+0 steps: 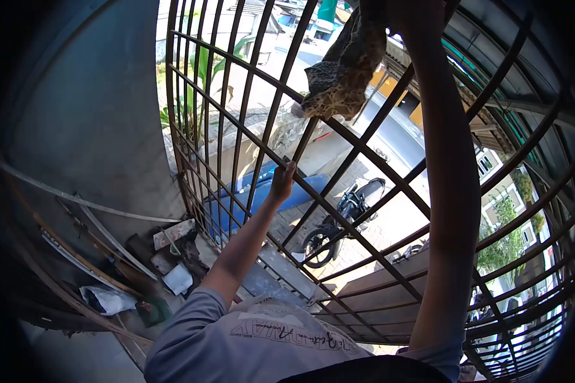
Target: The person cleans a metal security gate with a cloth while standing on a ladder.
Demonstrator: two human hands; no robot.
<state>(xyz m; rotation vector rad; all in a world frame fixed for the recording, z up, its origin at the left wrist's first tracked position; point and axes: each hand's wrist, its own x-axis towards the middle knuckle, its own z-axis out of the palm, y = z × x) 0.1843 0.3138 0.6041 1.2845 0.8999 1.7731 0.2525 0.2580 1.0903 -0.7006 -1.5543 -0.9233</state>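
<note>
My left hand (284,181) is closed around a dark metal bar (306,186) of the window grille, near a crossing of bars. Raised high along the right side, my right arm ends in my right hand (414,14), cut off by the top edge with its fingers mostly hidden. Right beside that hand hangs a brown, patterned, cloth-like piece (348,73), in front of the upper bars. Whether my fingers grip it cannot be made out.
A plain wall (102,115) stands at the left. Beneath it are curved strips (118,246), a white plastic bag (108,299) and assorted items. Beyond the grille are a parked motorcycle (348,214), a blue object (287,198), plants (202,67) and a street.
</note>
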